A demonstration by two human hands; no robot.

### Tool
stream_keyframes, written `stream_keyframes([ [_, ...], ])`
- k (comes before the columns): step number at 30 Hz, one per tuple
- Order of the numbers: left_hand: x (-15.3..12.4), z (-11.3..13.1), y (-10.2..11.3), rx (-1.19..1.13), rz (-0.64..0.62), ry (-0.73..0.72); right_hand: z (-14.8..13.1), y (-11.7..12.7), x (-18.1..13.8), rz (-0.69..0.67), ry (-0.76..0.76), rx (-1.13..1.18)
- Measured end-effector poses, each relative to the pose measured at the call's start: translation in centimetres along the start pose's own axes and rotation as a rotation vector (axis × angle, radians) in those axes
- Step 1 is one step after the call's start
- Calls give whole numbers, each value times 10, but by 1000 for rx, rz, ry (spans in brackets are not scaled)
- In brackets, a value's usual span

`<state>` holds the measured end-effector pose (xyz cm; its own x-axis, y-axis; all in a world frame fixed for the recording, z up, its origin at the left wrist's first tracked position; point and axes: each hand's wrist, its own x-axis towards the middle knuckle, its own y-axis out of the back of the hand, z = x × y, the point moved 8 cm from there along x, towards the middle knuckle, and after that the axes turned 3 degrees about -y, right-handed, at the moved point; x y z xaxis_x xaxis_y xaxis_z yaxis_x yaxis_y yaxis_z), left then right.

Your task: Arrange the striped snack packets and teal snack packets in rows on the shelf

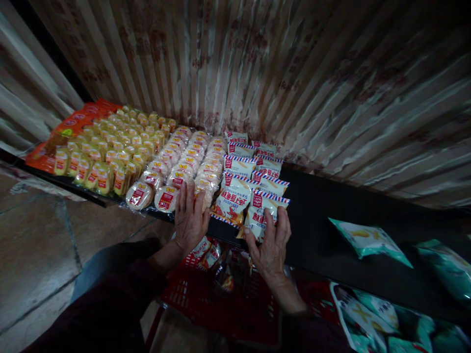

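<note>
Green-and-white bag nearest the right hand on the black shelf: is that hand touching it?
Apart. The head view shows a strip of black shelf between the right hand and the green-and-white bag.

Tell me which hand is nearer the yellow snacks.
Left. The left hand is at round crackers, right of the yellow snacks; the right hand is farther right, on a white packet.
</note>
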<state>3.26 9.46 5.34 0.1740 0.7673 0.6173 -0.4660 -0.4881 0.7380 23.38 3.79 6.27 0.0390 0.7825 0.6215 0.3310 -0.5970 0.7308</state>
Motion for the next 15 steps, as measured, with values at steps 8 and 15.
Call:
stream_keyframes([
  [8, 8, 8, 5, -6, 8, -5, 1, 0, 0, -11, -6, 7],
  [15, 8, 3, -3, 22, -12, 14, 1, 0, 0, -14, -8, 14],
])
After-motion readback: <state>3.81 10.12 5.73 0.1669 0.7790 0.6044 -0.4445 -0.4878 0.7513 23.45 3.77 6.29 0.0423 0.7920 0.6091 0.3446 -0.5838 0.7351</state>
